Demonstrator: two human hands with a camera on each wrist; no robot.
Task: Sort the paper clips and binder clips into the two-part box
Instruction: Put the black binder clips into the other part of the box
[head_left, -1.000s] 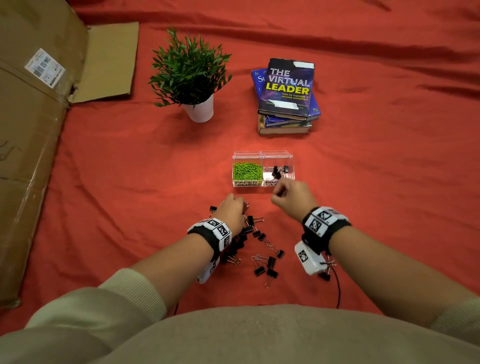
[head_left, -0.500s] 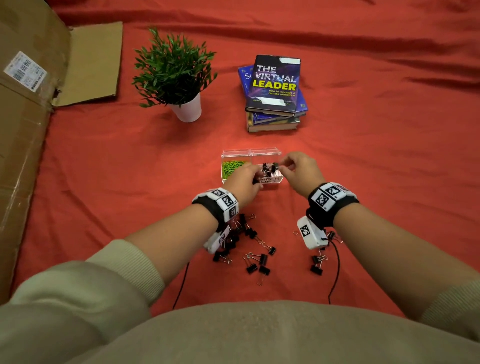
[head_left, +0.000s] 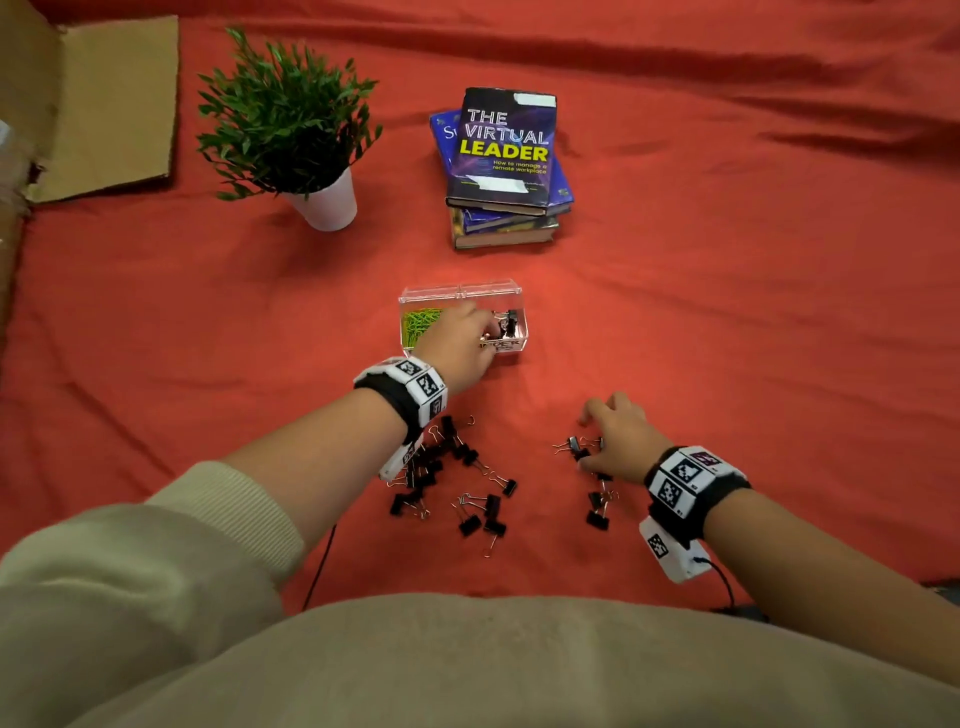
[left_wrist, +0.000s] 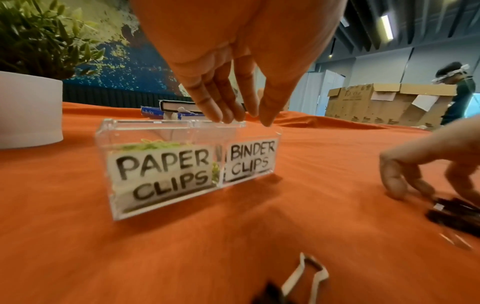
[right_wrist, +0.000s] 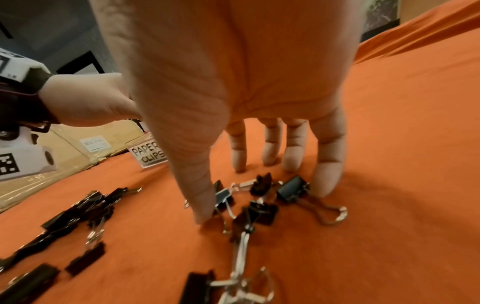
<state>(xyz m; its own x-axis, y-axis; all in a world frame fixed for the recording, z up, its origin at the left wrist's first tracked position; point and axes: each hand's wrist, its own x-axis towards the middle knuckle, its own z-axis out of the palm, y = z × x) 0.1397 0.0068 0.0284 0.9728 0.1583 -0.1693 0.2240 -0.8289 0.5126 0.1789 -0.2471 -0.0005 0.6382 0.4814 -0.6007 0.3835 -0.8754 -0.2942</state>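
A clear two-part box (head_left: 415, 301) stands on the red cloth, labelled PAPER CLIPS and BINDER CLIPS (left_wrist: 145, 123). Green paper clips (head_left: 418, 325) fill its left part, and a few black binder clips (head_left: 509, 325) lie in its right part. My left hand (head_left: 462, 338) hovers over the box with straight fingers (left_wrist: 244, 121) pointing down at the binder side, holding nothing. My right hand (head_left: 613, 436) is spread over a small cluster of binder clips (right_wrist: 291, 189) on the cloth; its thumb touches one clip. A larger pile of binder clips (head_left: 441, 462) lies under my left wrist.
A potted plant (head_left: 291, 114) and a stack of books (head_left: 504, 156) stand behind the box. Flattened cardboard (head_left: 104, 104) lies at the far left. More binder clips (head_left: 597, 509) lie near my right wrist. Another person (left_wrist: 459, 92) stands by cardboard boxes in the background.
My right hand has drawn back from the box and come down on the clips at the right. My left hand stays over the box, its fingers now straight.
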